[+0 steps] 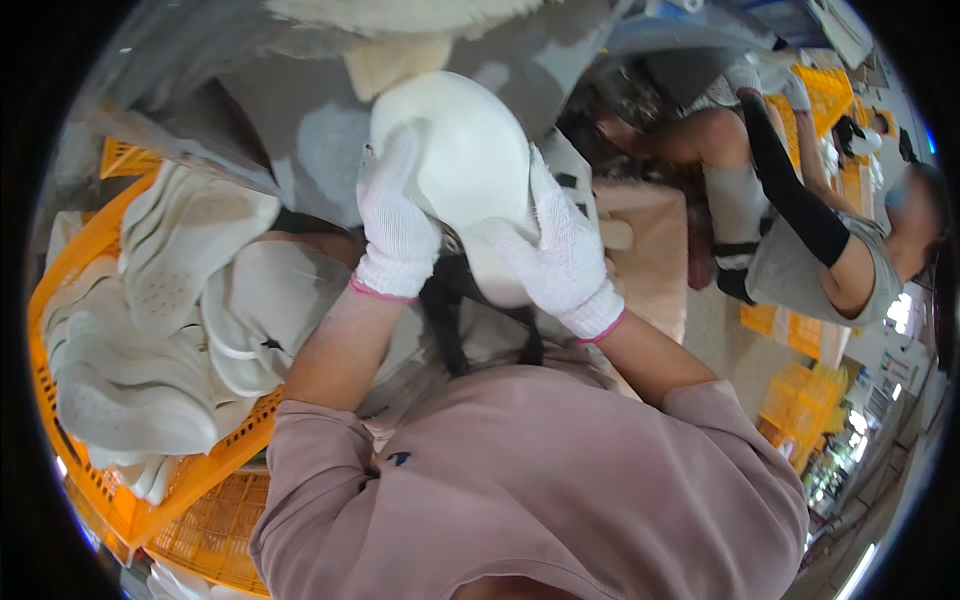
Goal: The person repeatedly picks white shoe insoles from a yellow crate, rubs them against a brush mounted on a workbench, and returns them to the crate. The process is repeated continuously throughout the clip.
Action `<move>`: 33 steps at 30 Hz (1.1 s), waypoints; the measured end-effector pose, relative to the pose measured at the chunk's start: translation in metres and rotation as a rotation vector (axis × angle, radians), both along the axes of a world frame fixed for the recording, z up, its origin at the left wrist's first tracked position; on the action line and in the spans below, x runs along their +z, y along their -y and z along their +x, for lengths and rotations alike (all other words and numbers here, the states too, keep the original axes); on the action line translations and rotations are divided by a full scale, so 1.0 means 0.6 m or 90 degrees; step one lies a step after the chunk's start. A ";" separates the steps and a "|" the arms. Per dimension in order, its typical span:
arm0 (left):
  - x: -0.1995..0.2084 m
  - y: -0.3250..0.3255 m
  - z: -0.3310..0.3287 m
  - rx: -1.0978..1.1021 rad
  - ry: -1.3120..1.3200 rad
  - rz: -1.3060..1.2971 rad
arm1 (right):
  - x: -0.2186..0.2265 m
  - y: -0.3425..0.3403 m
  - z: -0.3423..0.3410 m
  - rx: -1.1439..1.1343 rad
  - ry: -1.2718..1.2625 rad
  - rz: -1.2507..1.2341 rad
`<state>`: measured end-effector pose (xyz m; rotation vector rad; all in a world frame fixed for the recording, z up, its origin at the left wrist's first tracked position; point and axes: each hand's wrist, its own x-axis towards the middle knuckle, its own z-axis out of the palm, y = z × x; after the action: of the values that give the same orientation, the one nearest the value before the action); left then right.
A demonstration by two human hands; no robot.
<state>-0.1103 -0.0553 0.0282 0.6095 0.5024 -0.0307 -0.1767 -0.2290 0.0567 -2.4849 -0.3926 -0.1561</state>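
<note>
A smooth white shoe sole point(475, 130), with a broad rounded end and a narrower waist, is held up in front of me between both hands. My left hand point(395, 215), in a white knitted glove with a pink cuff, presses against its left side. Gloved the same way, my right hand point(560, 255) grips its lower right side, with the thumb across the narrow part. The sole's far end lies close to a cream-coloured pad point(398, 65) under a fluffy pale rim; whether they touch I cannot tell.
At my left an orange crate point(150, 520) is heaped with several white sole-shaped pieces point(140, 380), some with small holes. Grey machine housing point(270, 120) stands ahead. To the right are a pinkish padded block point(645, 240), a seated co-worker point(810, 240) and more orange crates point(800, 400).
</note>
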 end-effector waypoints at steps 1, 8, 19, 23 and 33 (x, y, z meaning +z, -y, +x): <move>-0.013 0.009 0.003 -0.040 -0.009 -0.043 | -0.003 0.004 -0.013 -0.095 -0.136 -0.070; -0.101 0.016 0.047 -0.096 -0.087 -0.176 | 0.081 -0.072 -0.015 -0.022 -0.329 0.133; -0.159 -0.045 0.144 -0.185 0.037 -0.195 | 0.054 -0.118 0.081 0.046 0.088 0.042; -0.153 -0.025 0.147 -0.057 0.163 0.110 | -0.001 -0.116 0.134 0.025 0.085 0.052; -0.110 0.013 0.108 -0.091 -0.101 -0.122 | 0.081 -0.096 0.076 0.087 -0.114 -0.186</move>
<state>-0.0452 -0.0633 -0.0379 0.4565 0.6015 -0.2611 -0.1312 -0.1713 0.1053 -2.7176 -0.5398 0.1931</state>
